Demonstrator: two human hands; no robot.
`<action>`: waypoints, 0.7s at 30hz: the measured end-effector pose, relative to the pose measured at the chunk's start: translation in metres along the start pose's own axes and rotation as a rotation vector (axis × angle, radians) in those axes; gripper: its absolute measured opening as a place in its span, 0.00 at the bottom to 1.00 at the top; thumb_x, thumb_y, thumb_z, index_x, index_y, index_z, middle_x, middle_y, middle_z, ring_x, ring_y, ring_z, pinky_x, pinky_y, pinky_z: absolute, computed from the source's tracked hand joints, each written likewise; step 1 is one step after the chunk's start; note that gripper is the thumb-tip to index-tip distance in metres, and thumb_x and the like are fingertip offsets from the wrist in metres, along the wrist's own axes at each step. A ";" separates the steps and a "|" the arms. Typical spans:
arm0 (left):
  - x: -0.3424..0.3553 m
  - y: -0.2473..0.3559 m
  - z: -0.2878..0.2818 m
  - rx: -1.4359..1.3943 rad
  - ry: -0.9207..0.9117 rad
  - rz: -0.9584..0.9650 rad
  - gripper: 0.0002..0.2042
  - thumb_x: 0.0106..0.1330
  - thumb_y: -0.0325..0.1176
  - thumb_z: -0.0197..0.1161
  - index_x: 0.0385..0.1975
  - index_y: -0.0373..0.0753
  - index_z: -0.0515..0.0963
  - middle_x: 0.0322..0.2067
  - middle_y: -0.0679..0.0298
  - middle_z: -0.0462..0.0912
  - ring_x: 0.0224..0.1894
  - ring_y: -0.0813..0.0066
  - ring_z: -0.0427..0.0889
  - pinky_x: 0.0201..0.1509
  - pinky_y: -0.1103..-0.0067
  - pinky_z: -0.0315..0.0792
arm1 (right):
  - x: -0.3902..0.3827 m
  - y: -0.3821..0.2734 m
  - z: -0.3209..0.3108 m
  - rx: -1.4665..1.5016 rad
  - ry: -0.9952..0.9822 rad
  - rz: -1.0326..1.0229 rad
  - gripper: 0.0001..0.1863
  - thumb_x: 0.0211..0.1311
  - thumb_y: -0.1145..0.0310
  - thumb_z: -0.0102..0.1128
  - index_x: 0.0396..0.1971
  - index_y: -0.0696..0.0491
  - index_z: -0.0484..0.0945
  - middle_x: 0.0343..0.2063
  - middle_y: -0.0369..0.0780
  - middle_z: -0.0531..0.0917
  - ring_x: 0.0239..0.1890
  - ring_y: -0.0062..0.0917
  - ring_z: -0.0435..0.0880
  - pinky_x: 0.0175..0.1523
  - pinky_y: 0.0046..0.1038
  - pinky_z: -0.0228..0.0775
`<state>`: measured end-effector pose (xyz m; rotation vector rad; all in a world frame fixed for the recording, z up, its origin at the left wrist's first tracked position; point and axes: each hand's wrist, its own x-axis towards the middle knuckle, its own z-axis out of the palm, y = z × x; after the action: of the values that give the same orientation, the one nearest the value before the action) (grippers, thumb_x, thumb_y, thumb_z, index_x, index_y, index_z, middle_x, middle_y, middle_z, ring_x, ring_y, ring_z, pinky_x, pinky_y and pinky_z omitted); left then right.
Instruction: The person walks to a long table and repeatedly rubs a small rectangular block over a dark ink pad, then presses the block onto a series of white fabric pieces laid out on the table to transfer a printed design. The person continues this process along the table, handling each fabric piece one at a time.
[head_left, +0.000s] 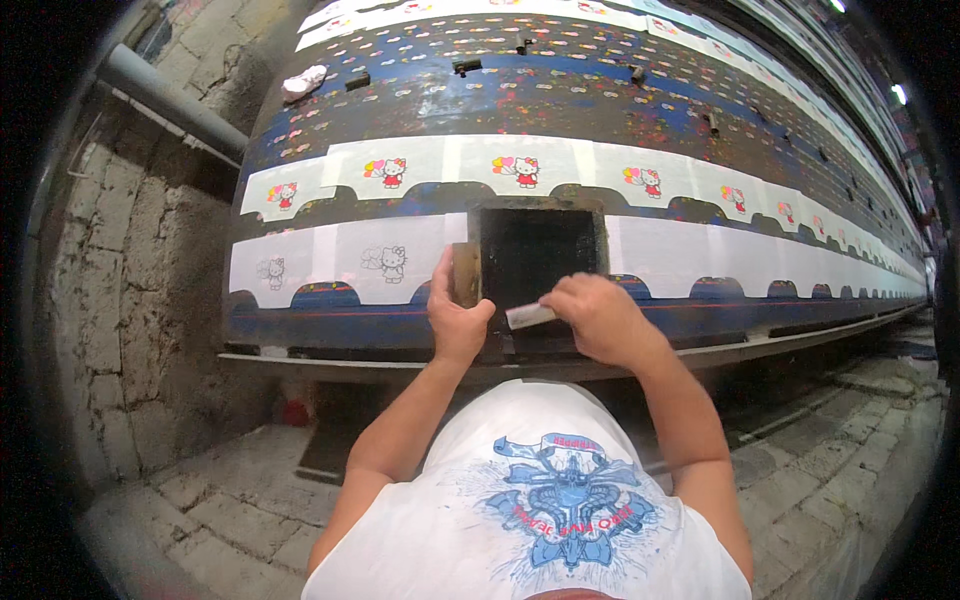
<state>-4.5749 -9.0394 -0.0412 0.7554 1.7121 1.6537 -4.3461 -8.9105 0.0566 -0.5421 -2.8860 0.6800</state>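
A dark screen-printing frame (540,203) with black mesh lies over the near row of white cut fabric pieces (680,258). My left hand (456,318) grips the frame's left side, its fingers and thumb around a tan block (465,274) at that edge. In my right hand (598,315) is a small pale squeegee (530,316), held over the near part of the mesh with its blade end pointing left. Left of the frame, two pieces carry a cat outline print (385,264) in black only. The fabric beneath the frame is hidden.
The long paint-spotted table (430,105) stretches away to the right. A second row of pieces bears coloured cat prints (517,172). Small dark blocks (466,68) and a crumpled white cloth (304,84) sit farther back. A grey pipe (175,100) runs along the left, near the brick wall.
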 end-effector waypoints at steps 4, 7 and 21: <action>0.007 -0.004 -0.002 -0.159 -0.043 -0.035 0.45 0.67 0.15 0.70 0.87 0.30 0.62 0.77 0.47 0.77 0.79 0.58 0.78 0.84 0.66 0.70 | 0.056 0.039 -0.011 -0.029 0.114 -0.039 0.20 0.56 0.85 0.68 0.50 0.56 0.90 0.45 0.47 0.89 0.54 0.47 0.89 0.62 0.46 0.85; 0.009 -0.007 -0.005 -0.203 -0.056 -0.029 0.42 0.72 0.17 0.71 0.87 0.31 0.63 0.75 0.48 0.78 0.76 0.60 0.79 0.82 0.67 0.72 | 0.087 0.061 -0.014 -0.012 0.132 0.032 0.20 0.61 0.83 0.68 0.53 0.54 0.91 0.47 0.47 0.90 0.57 0.47 0.89 0.64 0.47 0.84; 0.009 -0.005 -0.008 -0.133 -0.089 0.001 0.42 0.73 0.16 0.69 0.87 0.31 0.62 0.77 0.47 0.78 0.77 0.60 0.80 0.83 0.66 0.72 | 0.033 0.002 0.021 -0.049 0.188 0.091 0.30 0.56 0.87 0.67 0.60 0.53 0.90 0.50 0.46 0.91 0.54 0.47 0.88 0.61 0.47 0.79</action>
<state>-4.5865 -9.0382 -0.0463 0.7545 1.5241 1.6906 -4.3799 -8.9051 0.0378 -0.7071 -2.7221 0.5395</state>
